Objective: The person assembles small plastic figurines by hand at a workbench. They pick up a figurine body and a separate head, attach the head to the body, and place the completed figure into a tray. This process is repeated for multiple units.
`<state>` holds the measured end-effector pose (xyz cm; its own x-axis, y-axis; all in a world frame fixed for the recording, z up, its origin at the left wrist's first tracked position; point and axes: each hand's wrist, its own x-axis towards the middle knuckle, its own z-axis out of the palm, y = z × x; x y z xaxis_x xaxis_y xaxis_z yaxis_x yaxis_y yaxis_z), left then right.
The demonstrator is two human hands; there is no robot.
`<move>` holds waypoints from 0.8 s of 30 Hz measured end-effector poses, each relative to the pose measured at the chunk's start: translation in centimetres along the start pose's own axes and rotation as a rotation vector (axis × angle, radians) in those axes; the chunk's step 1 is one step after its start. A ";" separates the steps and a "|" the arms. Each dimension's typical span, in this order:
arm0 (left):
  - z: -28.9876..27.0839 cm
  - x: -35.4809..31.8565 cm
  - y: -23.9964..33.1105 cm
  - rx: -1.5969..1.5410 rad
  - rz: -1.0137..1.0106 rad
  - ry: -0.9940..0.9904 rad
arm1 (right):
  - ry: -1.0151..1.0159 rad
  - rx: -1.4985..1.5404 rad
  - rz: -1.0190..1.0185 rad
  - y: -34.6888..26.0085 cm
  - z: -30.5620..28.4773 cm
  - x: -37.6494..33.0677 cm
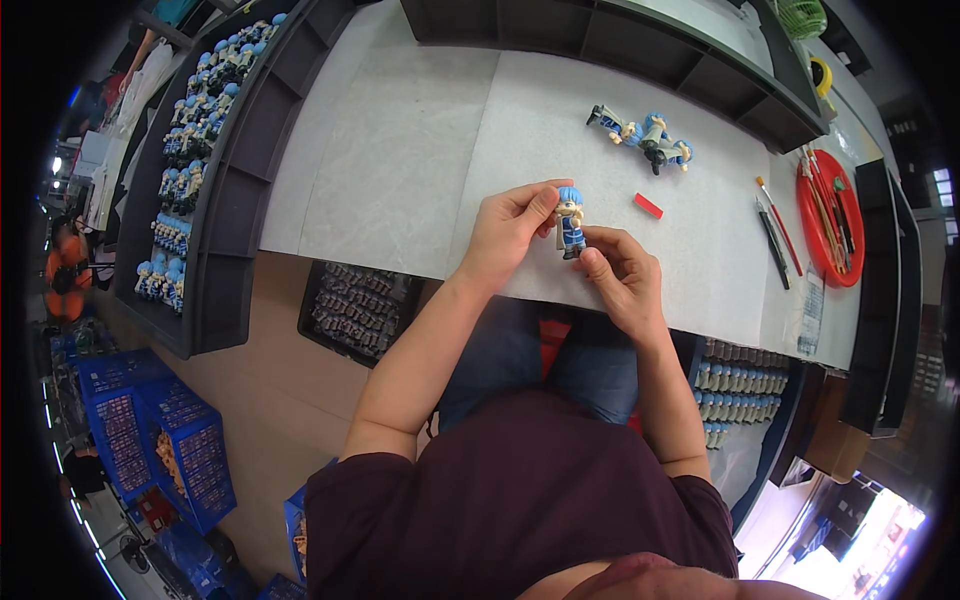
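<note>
Between my two hands, above the near edge of the white table, a small blue-haired figurine (570, 224) stands upright, its front facing me. My left hand (515, 225) pinches it by the head, thumb and forefinger at its upper left side. Low on the other side, my right hand (622, 272) holds the figurine near its feet with thumb and fingertips. Farther back lie several similar blue-haired figurines (655, 140) in a loose cluster. A small red block (648, 206) rests on the table to the right of the held figurine.
A dark tray (262, 170) of blue-haired figurines stands at left; another dark tray (640, 40) spans the back. At right are a red dish (853, 262) with brushes, a loose brush (785, 235) and a black pen-like tool (770, 240). Blue crates (205, 420) stand on the floor.
</note>
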<state>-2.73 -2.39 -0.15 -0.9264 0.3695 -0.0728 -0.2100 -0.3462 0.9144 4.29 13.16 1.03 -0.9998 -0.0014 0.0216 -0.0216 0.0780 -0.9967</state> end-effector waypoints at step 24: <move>-7.8 -8.1 16.6 0.439 0.347 0.123 | 0.040 -0.042 -0.101 1.3 0.0 -0.3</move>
<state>-1.12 -17.81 12.50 -0.9530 0.1855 0.2395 0.2384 -0.0287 0.9707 4.52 13.24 -0.28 -0.9916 0.0284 0.1261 -0.1218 0.1217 -0.9851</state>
